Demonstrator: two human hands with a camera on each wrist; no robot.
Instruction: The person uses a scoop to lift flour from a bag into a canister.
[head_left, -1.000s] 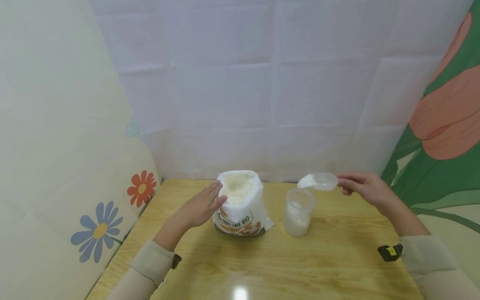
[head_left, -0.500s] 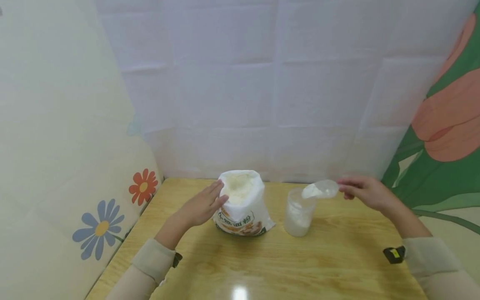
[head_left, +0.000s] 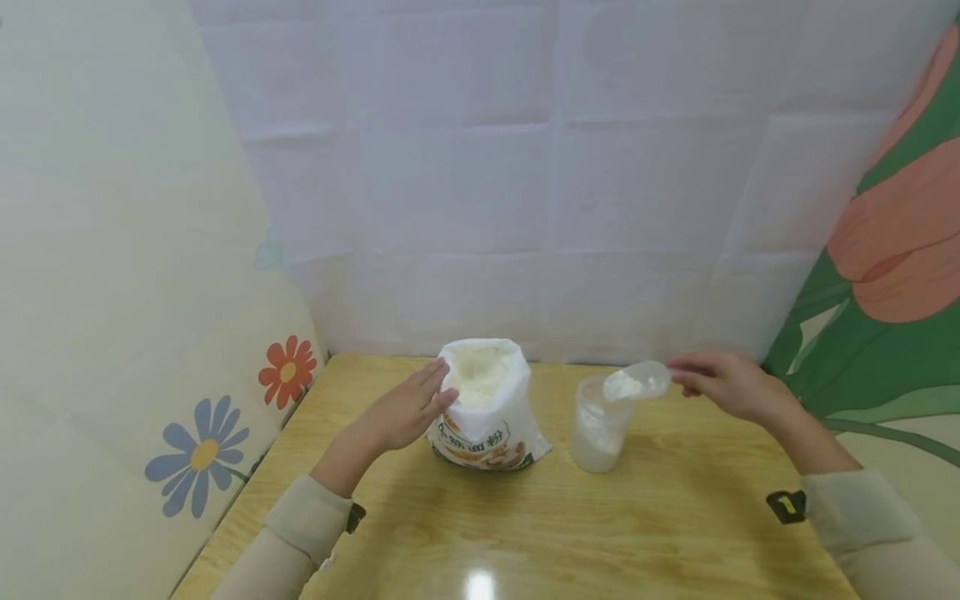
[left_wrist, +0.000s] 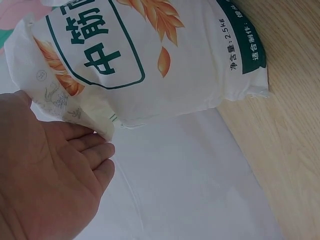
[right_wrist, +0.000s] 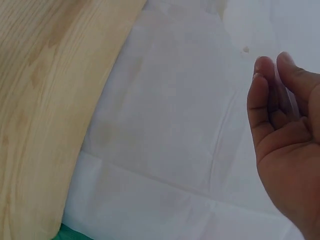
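Observation:
My left hand (head_left: 408, 410) holds the left rim of an open white bag of flour (head_left: 517, 417). In the left wrist view the bag (left_wrist: 175, 85) shows its printed side, and its rim partly hides the fingers of my hand (left_wrist: 55, 170). To the right, my right hand (head_left: 723, 383) pinches the handle end of a clear plastic scoop (head_left: 657, 378). White flour (head_left: 621, 386) sits at the scoop's front, over the rim of a clear container (head_left: 596, 433). The container is partly filled with flour. In the right wrist view my hand (right_wrist: 290, 125) shows curled fingers; the scoop is hardly visible there.
A wooden table (head_left: 525, 533) bears the bag and the container. Behind it hangs a creased white cloth (head_left: 450, 183). Flower-patterned walls stand on the left (head_left: 150, 292) and right (head_left: 900, 333).
My right hand has lowered the scoop and tipped its front down, from above the container to its rim. My left hand stays at the bag.

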